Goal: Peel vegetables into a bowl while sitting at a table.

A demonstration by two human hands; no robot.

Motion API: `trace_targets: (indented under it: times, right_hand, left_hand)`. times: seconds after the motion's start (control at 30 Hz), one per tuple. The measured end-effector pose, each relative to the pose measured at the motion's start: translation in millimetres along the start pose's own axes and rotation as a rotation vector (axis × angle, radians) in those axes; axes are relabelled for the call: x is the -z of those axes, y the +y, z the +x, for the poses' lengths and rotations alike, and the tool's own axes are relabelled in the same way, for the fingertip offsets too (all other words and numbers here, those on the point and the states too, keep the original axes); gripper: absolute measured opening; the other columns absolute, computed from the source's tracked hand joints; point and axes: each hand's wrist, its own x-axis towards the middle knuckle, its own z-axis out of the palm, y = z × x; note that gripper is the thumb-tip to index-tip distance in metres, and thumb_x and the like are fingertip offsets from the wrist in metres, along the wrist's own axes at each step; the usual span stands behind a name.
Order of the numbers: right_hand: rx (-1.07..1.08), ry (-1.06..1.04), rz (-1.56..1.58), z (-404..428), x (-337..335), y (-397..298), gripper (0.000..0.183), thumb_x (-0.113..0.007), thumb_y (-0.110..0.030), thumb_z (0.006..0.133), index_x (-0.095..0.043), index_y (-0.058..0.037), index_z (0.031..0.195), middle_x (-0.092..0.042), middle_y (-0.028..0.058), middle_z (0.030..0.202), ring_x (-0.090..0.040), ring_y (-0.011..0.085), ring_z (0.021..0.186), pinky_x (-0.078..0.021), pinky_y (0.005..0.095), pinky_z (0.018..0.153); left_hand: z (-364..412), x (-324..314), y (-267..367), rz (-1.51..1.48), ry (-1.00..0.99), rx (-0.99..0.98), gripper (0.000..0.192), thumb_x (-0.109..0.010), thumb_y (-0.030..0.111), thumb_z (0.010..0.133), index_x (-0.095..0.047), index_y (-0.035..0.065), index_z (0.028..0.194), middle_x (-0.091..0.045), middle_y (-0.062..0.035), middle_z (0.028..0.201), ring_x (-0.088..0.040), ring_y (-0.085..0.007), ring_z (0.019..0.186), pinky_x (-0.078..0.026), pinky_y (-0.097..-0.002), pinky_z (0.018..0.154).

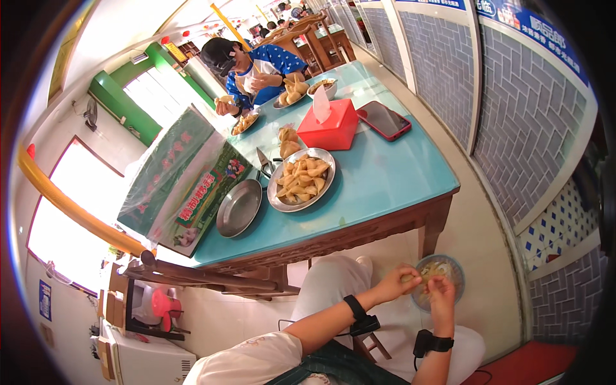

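Over a waste basket [462,278] on the floor, my two hands work close together. My left hand [398,284] grips a small tan piece [410,278], seemingly garlic. The fingertips of my right hand [441,288] are pinched beside it; whether they hold a bit of skin is too small to tell. Pale peelings [440,269] lie inside the basket. On the table before me, a metal plate [323,199] is heaped with tan garlic cloves [302,177]. Several whole tan bulbs [288,144] lie just behind it.
The blue-green table [385,173] bears an empty metal plate [239,208], scissors [264,163], a red tissue box [329,126], a phone [385,120] and a plastic-covered printed carton [187,187]. Across sits a person [269,67] handling bulbs beside more plates. A table leg [430,236] stands near the basket.
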Motion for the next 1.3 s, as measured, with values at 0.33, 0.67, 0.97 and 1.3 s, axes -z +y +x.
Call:
trace_targets:
  times: [0.33,0.67,0.97,1.3]
  right_hand:
    - [-0.233,-0.11,0.235,-12.8,16.3,-11.1,0.015,-0.06,-0.003,0.088,-0.059,-0.0006,0.103,-0.064,0.0077,0.093,-0.062,0.0203,0.079,-0.0515,0.0337,0.076]
    - [-0.18,-0.226,0.018,-3.9,28.8,0.1,0.021,-0.068,0.008,0.074,-0.061,0.0001,0.092,-0.065,0.008,0.085,-0.066,0.0195,0.076,-0.0551,0.0297,0.071]
    - [-0.047,-0.202,-0.211,-4.1,21.8,12.4,0.017,-0.068,0.005,0.076,-0.061,-0.0003,0.09,-0.063,0.0042,0.085,-0.062,0.013,0.076,-0.0524,0.0258,0.068]
    - [-0.079,-0.313,-0.202,-14.2,12.1,-18.0,0.006,-0.059,-0.002,0.086,-0.059,0.0021,0.091,-0.063,0.0048,0.083,-0.062,0.012,0.076,-0.0509,0.026,0.067]
  left_hand:
    - [1.3,9.8,22.7,0.092,-0.206,-0.221,0.014,-0.064,0.02,0.088,-0.06,0.0068,0.09,-0.049,-0.0108,0.118,-0.04,-0.0225,0.121,-0.038,-0.0363,0.095]
    - [3.3,16.8,30.9,0.084,-0.286,-0.226,0.017,-0.067,0.022,0.085,-0.061,0.0083,0.092,-0.048,-0.0136,0.12,-0.041,-0.0274,0.122,-0.035,-0.0397,0.1]
    - [-1.1,20.5,32.8,0.227,-0.235,-0.213,0.016,-0.066,0.022,0.085,-0.061,0.0092,0.093,-0.047,-0.0147,0.12,-0.042,-0.0318,0.121,-0.036,-0.0406,0.099]
    - [3.0,19.0,22.6,0.086,-0.321,-0.213,0.017,-0.064,0.024,0.087,-0.06,0.0086,0.092,-0.046,-0.0125,0.121,-0.045,-0.0259,0.116,-0.039,-0.0372,0.095]
